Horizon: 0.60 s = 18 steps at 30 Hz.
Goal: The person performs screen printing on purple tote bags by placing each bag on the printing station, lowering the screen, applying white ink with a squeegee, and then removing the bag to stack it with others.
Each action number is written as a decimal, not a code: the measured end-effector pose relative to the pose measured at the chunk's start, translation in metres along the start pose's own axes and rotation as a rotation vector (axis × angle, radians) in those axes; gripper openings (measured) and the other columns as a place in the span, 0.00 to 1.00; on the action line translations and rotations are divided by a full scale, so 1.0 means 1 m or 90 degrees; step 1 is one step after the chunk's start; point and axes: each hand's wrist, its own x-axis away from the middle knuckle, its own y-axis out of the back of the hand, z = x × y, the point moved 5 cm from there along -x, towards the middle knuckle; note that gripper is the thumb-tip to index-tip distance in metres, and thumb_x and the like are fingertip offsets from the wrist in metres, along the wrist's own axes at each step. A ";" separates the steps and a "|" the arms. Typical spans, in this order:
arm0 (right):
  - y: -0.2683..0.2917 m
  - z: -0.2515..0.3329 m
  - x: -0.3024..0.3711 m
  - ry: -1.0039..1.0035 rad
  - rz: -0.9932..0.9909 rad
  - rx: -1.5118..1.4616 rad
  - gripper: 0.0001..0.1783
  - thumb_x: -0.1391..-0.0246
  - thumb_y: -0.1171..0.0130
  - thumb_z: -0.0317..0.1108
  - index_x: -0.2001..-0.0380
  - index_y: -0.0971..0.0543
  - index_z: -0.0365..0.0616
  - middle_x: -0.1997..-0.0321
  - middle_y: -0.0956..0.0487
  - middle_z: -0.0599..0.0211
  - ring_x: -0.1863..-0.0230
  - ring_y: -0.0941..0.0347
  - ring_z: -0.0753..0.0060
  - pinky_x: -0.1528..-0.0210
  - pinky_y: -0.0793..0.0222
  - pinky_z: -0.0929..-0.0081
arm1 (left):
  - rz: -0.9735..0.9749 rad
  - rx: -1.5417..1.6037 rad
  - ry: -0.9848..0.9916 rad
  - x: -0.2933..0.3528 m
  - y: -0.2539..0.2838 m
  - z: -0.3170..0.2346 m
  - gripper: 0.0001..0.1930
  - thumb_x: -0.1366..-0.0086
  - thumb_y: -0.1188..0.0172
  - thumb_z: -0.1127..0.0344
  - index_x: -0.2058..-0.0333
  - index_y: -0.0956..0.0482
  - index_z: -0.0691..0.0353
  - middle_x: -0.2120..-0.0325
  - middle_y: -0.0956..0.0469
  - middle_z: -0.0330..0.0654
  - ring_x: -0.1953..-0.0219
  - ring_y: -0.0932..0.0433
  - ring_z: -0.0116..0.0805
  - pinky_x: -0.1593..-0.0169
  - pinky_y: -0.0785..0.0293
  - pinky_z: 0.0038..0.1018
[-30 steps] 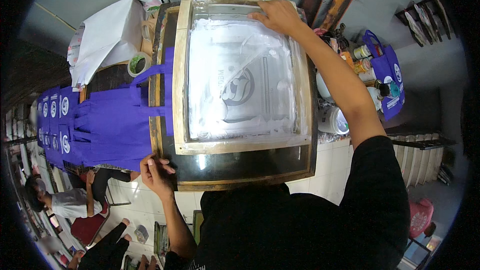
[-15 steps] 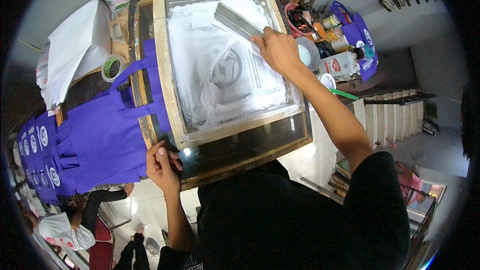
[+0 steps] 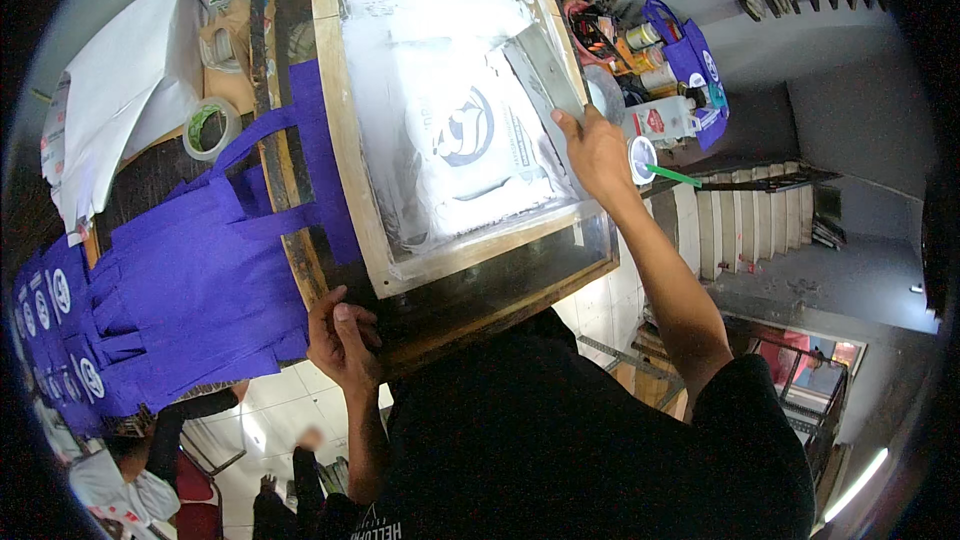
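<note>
My right hand is closed on the end of a long squeegee, which lies slanted along the right side inside a wooden-framed printing screen. White ink coats the mesh, and a round dark emblem shows through near its middle. Below the screen is a dark glass-topped table with a wooden border. My left hand rests at that table's near left corner, its fingers loosely bent and apart, holding nothing. Part of a purple bag lies under the screen's left side.
A pile of purple bags spreads to the left. Behind it are a tape roll and white sheets. On the right stand an ink tub with a green stick, a bottle and a stairway. Another person is at lower left.
My right hand has brought the squeegee from the screen's upper middle to its right side. The white ink lies differently on the mesh. My left hand stays at the table corner while the view shifts slightly.
</note>
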 end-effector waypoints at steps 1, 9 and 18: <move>0.000 0.005 0.001 -0.004 -0.001 -0.005 0.25 0.34 0.43 0.49 0.68 0.23 0.31 0.72 0.20 0.30 0.65 0.21 0.27 0.59 0.26 0.42 | 0.000 0.005 0.010 0.000 0.000 0.000 0.18 0.24 0.46 0.57 0.50 0.23 0.67 0.79 0.20 0.42 0.84 0.30 0.21 0.79 0.36 0.21; -0.007 0.035 0.014 -0.046 -0.009 -0.029 0.25 0.34 0.43 0.48 0.68 0.22 0.29 0.71 0.20 0.29 0.63 0.21 0.26 0.55 0.26 0.43 | -0.019 -0.057 0.006 0.002 -0.001 -0.007 0.18 0.23 0.47 0.55 0.51 0.21 0.65 0.79 0.21 0.39 0.81 0.31 0.21 0.76 0.36 0.22; -0.009 0.013 -0.007 -0.132 0.077 -0.427 0.30 0.37 0.36 0.49 0.53 0.19 0.24 0.61 0.15 0.49 0.61 0.22 0.61 0.53 0.28 0.65 | -0.029 -0.025 0.005 0.002 -0.002 -0.011 0.16 0.23 0.48 0.57 0.52 0.20 0.65 0.78 0.21 0.38 0.81 0.30 0.21 0.76 0.36 0.21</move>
